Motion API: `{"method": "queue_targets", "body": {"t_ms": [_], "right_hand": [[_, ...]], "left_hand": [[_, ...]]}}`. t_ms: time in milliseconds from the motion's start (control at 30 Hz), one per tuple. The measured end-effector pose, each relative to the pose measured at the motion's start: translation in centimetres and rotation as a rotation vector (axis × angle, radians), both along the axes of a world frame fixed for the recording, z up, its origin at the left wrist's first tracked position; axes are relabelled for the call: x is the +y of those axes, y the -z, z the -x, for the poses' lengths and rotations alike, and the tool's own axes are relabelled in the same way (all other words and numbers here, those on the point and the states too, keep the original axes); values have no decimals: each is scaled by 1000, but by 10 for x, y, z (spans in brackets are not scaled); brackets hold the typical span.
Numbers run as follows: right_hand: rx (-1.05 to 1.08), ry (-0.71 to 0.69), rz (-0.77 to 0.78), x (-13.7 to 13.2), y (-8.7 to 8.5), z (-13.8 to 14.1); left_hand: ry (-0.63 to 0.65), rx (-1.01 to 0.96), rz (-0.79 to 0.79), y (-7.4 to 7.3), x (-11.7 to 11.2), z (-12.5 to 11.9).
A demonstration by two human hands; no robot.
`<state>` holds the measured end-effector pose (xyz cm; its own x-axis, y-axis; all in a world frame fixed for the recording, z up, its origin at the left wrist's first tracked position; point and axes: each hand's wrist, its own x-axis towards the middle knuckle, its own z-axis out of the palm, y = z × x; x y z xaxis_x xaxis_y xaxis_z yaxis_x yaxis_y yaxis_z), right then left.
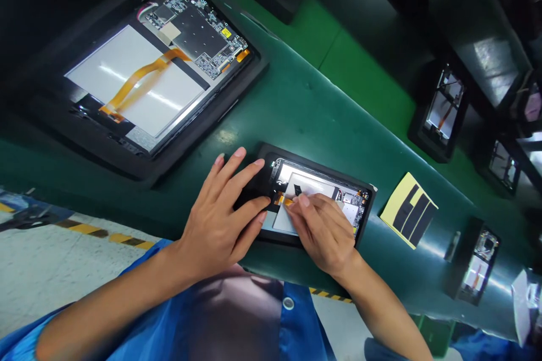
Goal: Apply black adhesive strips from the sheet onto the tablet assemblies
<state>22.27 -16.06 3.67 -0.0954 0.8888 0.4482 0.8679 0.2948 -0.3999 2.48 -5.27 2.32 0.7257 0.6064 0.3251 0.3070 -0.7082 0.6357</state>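
Overall, green bench (pixel 330 130), striped floor (pixel 38 248), left fingers (pixel 242 180) spread, right fingers (pixel 312 213) pinching black strip (pixel 297 189).

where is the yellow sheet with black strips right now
In the head view, the yellow sheet lies right of centre on the green bench, just right of the black tray holding the opened tablet.
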Motion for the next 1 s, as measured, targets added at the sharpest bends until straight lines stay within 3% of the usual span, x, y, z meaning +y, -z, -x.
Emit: {"method": "queue_targets", "body": {"t_ms": [333, 1000], "right_hand": [[-125, -13, -2, -4, -1, 0], [-22, -43, 37, -8, 4, -5]], "left_hand": [[66, 112, -124, 3, -9, 1], [92, 166, -142, 6, -20, 5]]}}
